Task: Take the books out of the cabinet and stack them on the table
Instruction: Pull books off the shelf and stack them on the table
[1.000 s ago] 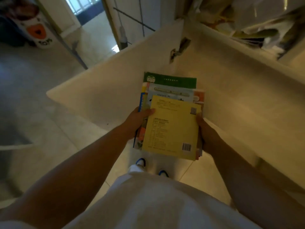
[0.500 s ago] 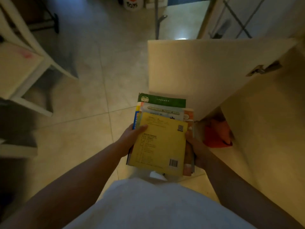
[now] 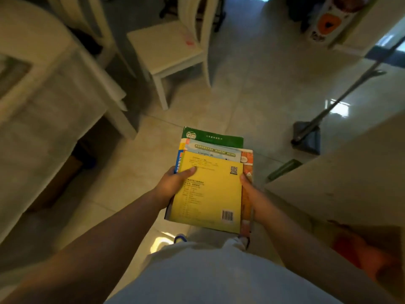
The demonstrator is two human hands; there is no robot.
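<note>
Left hand (image 3: 173, 183) and right hand (image 3: 248, 187) grip book stack (image 3: 208, 189) by its sides; uneven books could slide off; table (image 3: 43, 102) probably left, blurred.

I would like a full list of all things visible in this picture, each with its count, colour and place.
books: a stack, at least four; yellow on top, green at the far end; held over the floor, centre
table: one, pale, left
chair: one, cream, top centre
mop: one, grey, on the floor at right
cabinet door: one, cream, right
orange-marked container: one, white, top right
left hand: grips the stack's left edge
right hand: grips the stack's right edge
</note>
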